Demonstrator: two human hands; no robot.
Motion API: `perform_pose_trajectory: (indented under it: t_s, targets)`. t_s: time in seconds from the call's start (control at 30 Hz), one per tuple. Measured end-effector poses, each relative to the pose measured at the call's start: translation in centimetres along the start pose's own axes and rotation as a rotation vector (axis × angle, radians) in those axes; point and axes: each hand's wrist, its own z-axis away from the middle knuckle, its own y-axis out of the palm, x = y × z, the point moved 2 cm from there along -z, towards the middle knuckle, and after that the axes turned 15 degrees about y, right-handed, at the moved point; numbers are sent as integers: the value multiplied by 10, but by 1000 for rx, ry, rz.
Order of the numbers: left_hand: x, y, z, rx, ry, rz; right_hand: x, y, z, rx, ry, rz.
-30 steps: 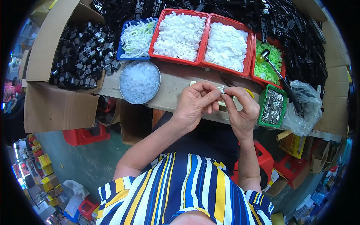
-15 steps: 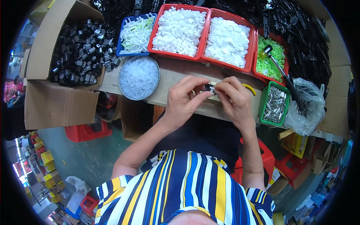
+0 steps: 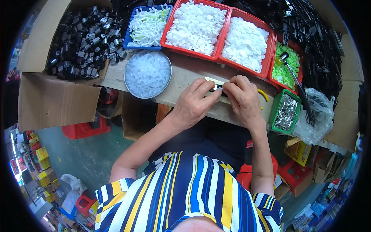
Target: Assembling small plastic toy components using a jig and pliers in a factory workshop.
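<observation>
While the left hand (image 3: 196,103) pinches one side of a small black-and-white part (image 3: 219,88), the right hand (image 3: 245,99) pinches its other side in a fingertip grip, between both hands over a pale block (image 3: 213,80) on the tabletop (image 3: 181,75).

- Bench (image 3: 183,75): matt top
- Red trays (image 3: 189,52) along its far edge: smooth, glossy plastic
- Metal pieces (image 3: 286,113) near its right end: shiny
- Bag (image 3: 320,123) at its right end: crinkled plastic
- Box (image 3: 58,104) at its left end: matt cardboard
</observation>
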Motion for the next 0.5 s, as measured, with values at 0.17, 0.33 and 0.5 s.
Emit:
perform_pose_trajectory:
  t_s: [0.17,0.33,0.5]
  targets:
    - [-1,0,1,13,18,-9,-2,-1,0,7,-7,-1]
    - [-2,2,2,46,51,-64,-8,5,-1,-20,-1,-85]
    - [-3,2,-2,48,26,-51,-13,8,-1,-55,-9,-195]
